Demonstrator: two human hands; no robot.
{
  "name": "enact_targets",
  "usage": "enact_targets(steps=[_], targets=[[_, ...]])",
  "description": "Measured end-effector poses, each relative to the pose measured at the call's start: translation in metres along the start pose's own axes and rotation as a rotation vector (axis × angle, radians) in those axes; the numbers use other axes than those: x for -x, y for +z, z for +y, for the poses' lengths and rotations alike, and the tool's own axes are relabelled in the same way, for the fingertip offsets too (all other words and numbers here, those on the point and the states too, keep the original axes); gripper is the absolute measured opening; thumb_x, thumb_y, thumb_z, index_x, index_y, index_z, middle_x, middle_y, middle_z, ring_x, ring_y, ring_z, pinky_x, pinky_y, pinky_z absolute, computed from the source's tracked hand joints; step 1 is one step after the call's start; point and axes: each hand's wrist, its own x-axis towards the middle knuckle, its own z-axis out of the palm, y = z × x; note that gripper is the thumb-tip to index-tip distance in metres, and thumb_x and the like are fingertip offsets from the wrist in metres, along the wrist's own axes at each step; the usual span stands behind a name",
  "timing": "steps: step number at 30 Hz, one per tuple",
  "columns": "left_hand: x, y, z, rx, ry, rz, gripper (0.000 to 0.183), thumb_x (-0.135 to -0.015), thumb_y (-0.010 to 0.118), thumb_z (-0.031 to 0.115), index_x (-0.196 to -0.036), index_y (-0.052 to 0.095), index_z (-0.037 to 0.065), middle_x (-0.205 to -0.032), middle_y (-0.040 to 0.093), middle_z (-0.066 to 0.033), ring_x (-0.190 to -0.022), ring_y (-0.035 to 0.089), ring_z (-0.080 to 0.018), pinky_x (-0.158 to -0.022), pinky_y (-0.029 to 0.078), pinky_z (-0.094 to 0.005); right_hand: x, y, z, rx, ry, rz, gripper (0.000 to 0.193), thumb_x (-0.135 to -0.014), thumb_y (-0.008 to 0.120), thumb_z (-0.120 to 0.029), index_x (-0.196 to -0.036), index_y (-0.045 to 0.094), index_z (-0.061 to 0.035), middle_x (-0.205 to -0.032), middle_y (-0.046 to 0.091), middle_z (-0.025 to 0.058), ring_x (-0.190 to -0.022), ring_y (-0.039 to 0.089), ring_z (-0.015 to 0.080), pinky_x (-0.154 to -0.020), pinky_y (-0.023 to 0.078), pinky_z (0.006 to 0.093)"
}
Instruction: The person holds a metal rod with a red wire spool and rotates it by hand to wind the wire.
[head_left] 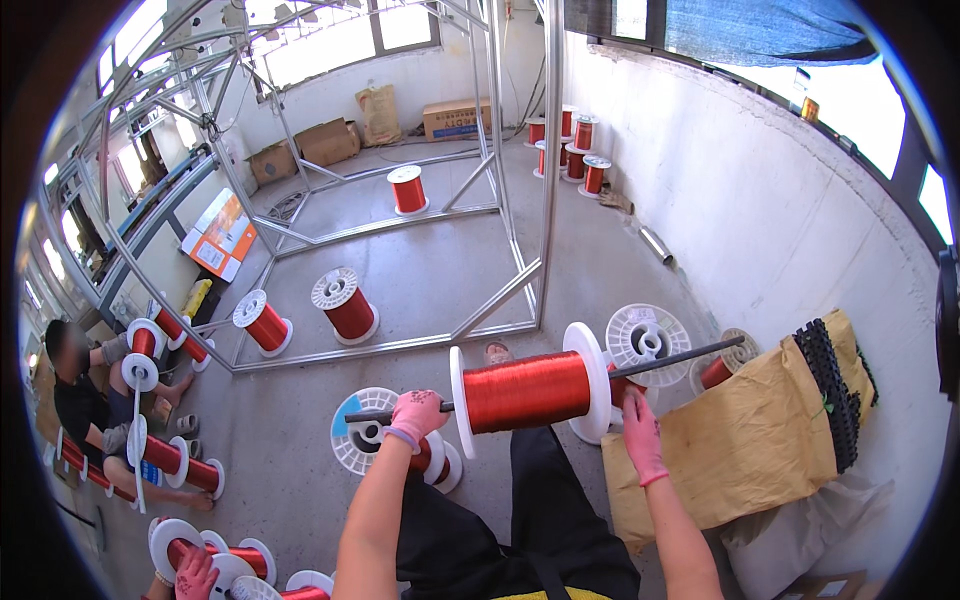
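A large spool of red wire (528,392) with white flanges hangs above my lap, threaded on a dark rod (690,354). My left hand (418,413), in a pink glove, is closed around the rod just left of the spool. My right hand (643,437), also pink-gloved, is below the rod beside the right flange, its fingers pointing up. Whether those fingers touch the flange is unclear. Beneath the rod, a white-ended spool (362,440) stands near my left hand, and another spool (648,345) is beyond my right hand.
A metal frame (390,357) stands ahead, with red spools (345,305) in and around it. Brown sacking (730,450) and a black ridged strip (828,390) lie at right by the white wall. At left, a seated person (85,400) handles spools; another person's pink-gloved hand (196,573) is below.
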Motion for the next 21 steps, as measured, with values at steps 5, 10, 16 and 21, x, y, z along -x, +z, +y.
enact_targets(steps=[5, 10, 16, 21], targets=[[0.001, 0.012, -0.005, -0.254, 0.105, 0.158, 0.03, -0.078, 0.059, 0.039, -0.088, 0.071, 0.012, -0.092, 0.068, -0.0081, -0.087, 0.066, -0.0273, -0.077, 0.05, -0.0387, -0.032, 0.019, -0.069, -0.276, -0.137, 0.05, 0.047, -0.094, 0.047, -0.026, -0.128, 0.045, 0.0071, -0.124, 0.052, 0.0252, -0.118, 0.049, 0.0345, -0.099, 0.038, 0.0348], [-0.002, 0.021, -0.003, -0.143, 0.022, 0.144, 0.031, -0.077, 0.061, 0.039, -0.086, 0.071, 0.012, -0.092, 0.068, -0.0086, -0.086, 0.066, -0.0268, -0.074, 0.051, -0.0385, -0.089, 0.044, -0.104, 0.153, -0.376, 0.077, 0.053, -0.091, 0.051, -0.027, -0.128, 0.041, 0.0094, -0.127, 0.049, 0.0279, -0.119, 0.046, 0.0391, -0.1, 0.037, 0.0393], [0.009, 0.021, 0.0, -0.068, -0.076, 0.191, 0.028, -0.079, 0.058, 0.04, -0.084, 0.072, 0.015, -0.087, 0.068, -0.0086, -0.08, 0.066, -0.0276, -0.066, 0.052, -0.0403, -0.064, 0.042, -0.133, 0.231, 0.013, -0.264, 0.053, -0.091, 0.051, -0.029, -0.127, 0.041, 0.0089, -0.125, 0.049, 0.0296, -0.115, 0.048, 0.0403, -0.097, 0.039, 0.041], [0.014, 0.018, 0.004, -0.052, -0.058, 0.193, 0.025, -0.082, 0.055, 0.037, -0.087, 0.071, 0.019, -0.089, 0.068, -0.0072, -0.08, 0.066, -0.0266, -0.069, 0.052, -0.039, 0.074, 0.045, 0.045, 0.347, -0.232, -0.094, 0.043, -0.093, 0.047, -0.017, -0.13, 0.039, 0.0047, -0.125, 0.049, 0.0274, -0.115, 0.049, 0.0406, -0.095, 0.041, 0.0416]])
